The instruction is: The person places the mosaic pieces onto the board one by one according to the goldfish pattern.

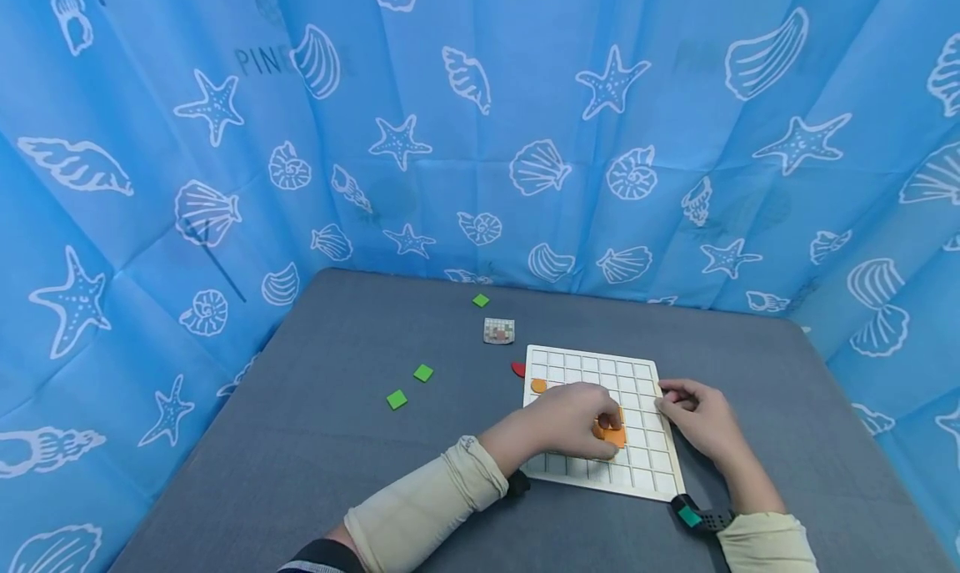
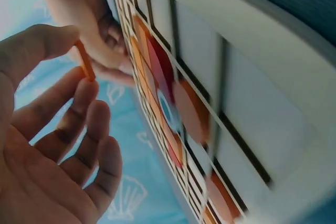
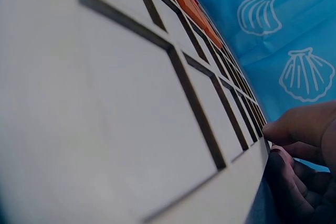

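Observation:
A white grid board with raised cell lines lies on the table, turned slightly. Above it my left hand pinches a thin orange tile between thumb and fingertips; the other fingers are loosely bent. Under that hand, several pieces sit in the cells: a red piece, a blue-and-white piece and a rounded orange piece. Much of this group is hidden from the head view. At the board's right edge my right hand grips the rim, thumb and fingers around it in the right wrist view.
Green square tiles lie scattered on the grey table to the left. Beyond the board are a small patterned card and, by its left edge, a red piece. A blue shell-print curtain encloses the back and sides.

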The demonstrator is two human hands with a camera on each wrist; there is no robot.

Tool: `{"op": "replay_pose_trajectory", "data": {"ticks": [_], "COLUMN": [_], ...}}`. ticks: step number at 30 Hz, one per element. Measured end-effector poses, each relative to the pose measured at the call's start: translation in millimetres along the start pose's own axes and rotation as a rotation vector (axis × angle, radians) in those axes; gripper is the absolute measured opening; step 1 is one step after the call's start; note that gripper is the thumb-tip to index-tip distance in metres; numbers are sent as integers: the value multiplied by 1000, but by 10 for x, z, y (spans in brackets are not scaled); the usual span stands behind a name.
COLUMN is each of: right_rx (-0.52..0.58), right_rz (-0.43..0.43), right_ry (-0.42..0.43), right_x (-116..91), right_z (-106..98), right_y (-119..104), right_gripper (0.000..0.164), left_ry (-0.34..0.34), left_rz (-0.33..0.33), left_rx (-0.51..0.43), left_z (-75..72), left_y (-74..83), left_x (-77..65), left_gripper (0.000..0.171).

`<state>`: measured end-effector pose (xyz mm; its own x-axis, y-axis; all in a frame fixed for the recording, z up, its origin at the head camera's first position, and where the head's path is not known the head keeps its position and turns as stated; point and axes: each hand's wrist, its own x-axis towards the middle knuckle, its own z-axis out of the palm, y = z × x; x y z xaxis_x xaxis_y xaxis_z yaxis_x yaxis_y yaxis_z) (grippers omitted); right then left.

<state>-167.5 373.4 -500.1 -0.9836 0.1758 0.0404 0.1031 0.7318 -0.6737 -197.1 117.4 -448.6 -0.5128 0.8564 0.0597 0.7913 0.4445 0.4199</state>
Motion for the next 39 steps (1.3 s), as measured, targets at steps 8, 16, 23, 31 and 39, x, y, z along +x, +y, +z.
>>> {"op": "replay_pose_trajectory", "data": {"ticks": [8, 16, 23, 31, 39], "right_rx": [14, 9, 3, 7, 10], "right_rz": [-16, -15, -12, -9, -7], "right_ry": [-4, 0, 7, -4, -4], "right_x": [-2, -7, -2, -4, 2], "right_z": [-8, -7, 3, -11, -10], "right_y": [19, 22, 23, 6, 18], "right_gripper": [40, 40, 40, 40, 40], "left_ry": [-41, -95, -110, -108, -99], "left_rz": [-3, -49, -51, -60, -80], "left_rx": [129, 169, 175, 182, 160], "left_z": [135, 200, 220, 233, 224], "left_y": [111, 137, 142, 148, 147], "left_x": [190, 243, 245, 230, 199], "left_gripper": [16, 12, 11, 11, 10]}}
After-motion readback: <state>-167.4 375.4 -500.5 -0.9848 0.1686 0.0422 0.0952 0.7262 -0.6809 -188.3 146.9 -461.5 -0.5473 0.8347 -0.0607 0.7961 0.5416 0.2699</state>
